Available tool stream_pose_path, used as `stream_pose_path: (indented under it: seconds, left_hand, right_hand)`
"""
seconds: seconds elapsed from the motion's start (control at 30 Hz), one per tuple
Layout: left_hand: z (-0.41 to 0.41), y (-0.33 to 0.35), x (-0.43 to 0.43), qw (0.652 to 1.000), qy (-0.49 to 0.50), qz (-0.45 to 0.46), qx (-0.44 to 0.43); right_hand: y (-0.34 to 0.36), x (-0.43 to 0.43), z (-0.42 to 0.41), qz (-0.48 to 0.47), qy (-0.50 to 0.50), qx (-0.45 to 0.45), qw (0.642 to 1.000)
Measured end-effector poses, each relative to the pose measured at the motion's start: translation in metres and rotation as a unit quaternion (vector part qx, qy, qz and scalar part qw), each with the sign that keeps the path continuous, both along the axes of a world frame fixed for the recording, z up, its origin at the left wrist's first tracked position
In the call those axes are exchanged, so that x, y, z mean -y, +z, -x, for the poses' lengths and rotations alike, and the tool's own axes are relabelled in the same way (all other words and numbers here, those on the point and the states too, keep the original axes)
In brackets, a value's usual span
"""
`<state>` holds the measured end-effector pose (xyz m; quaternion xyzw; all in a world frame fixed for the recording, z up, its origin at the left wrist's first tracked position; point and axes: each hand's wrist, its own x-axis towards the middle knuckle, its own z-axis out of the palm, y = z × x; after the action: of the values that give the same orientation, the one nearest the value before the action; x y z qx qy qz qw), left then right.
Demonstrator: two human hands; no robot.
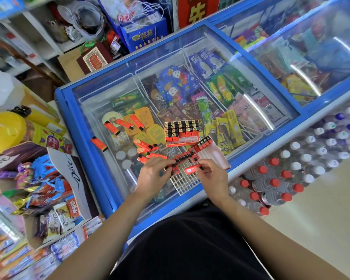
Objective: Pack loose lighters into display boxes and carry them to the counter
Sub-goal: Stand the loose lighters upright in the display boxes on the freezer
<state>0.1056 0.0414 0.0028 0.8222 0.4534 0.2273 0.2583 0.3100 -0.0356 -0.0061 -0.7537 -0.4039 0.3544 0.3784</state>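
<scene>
A white gridded display tray point(187, 182) lies on the freezer's glass lid point(101, 110), with a row of red lighters along its far edge. My right hand point(211, 176) pinches one red lighter point(192, 169) held sideways over the tray. My left hand point(153, 175) rests on the tray's left side, fingers curled at the lighters there. A fuller red display box point(181, 131) stands further back, and another partly filled box point(207, 147) lies beside it. Several loose red lighters point(148, 148) lie scattered on the glass to the left.
Under the glass the freezer holds ice-cream packs. Shrink-wrapped bottles with red and white caps point(281, 178) stack to the right. Dove chocolate boxes and sweets point(49, 184) crowd the left. Shelves, bags and a blue carton point(143, 35) stand behind the freezer.
</scene>
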Motion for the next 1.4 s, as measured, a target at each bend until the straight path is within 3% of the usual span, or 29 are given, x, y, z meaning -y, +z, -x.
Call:
stream_pose_path:
  seconds: [0.3, 0.57, 0.93, 1.13, 1.27, 1.4]
  left_hand:
    - [-0.001, -0.008, -0.015, 0.988, -0.126, -0.059, -0.064]
    - [-0.004, -0.021, 0.003, 0.998, -0.032, -0.023, -0.046]
    - [0.007, -0.026, 0.025, 0.996, 0.009, -0.073, -0.048]
    - [0.012, -0.027, 0.034, 0.997, 0.001, -0.068, -0.034]
    - [0.019, -0.029, 0.038, 0.996, -0.013, -0.084, -0.035]
    - [0.02, -0.028, 0.041, 0.995, -0.024, -0.086, -0.048]
  right_hand:
    - [-0.005, 0.009, -0.005, -0.001, -0.04, -0.032, 0.999]
    - [-0.006, 0.004, 0.001, 0.011, 0.01, -0.039, 0.999]
    - [-0.012, -0.021, 0.012, 0.001, 0.141, 0.007, 0.99]
    - [-0.021, -0.018, 0.008, -0.083, 0.23, 0.114, 0.963]
    - [-0.035, -0.006, -0.004, -0.124, 0.305, 0.261, 0.907]
    - [-0.026, 0.005, -0.003, -0.051, 0.347, 0.366, 0.862]
